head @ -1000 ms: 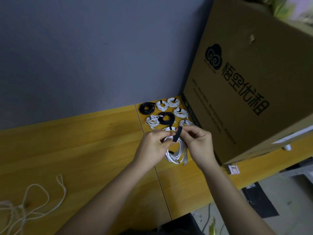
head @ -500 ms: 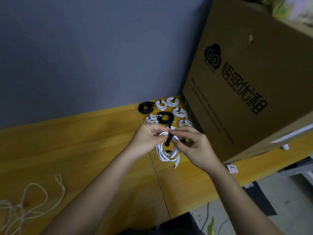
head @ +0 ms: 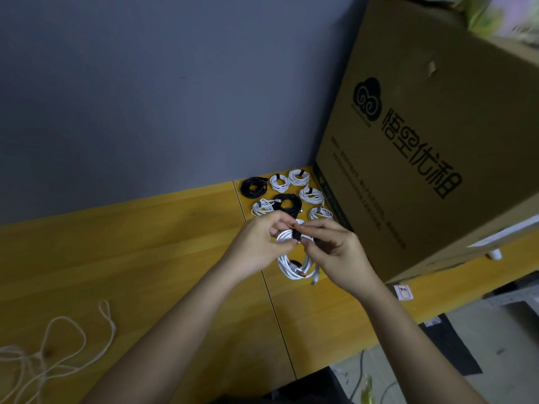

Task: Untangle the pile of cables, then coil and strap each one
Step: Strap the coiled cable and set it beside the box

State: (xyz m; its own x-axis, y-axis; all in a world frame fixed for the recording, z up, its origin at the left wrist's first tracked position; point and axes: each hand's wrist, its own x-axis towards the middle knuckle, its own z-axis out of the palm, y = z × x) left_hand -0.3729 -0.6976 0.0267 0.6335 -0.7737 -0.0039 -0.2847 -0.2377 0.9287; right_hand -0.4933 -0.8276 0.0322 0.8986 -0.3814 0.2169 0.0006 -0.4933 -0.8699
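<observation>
A coiled white cable (head: 294,265) hangs between my hands above the yellow wooden table (head: 145,252). A black strap (head: 297,236) is wrapped around the coil's top. My left hand (head: 262,243) grips the coil beside the strap. My right hand (head: 335,252) pinches the strap with thumb and forefinger. Behind them lie several strapped coils, white ones (head: 299,177) and black ones (head: 253,187). A loose white cable (head: 52,354) sprawls at the table's near left.
A big cardboard box (head: 423,141) with black printing stands on the table's right part, close to the coils. A grey wall (head: 145,83) runs behind. A small white label (head: 404,293) lies near the table's right edge. The floor (head: 466,360) shows at lower right.
The strap's free end, sticking up a second ago, now lies wrapped around the coil. Both hands shifted slightly left and back with the coil.
</observation>
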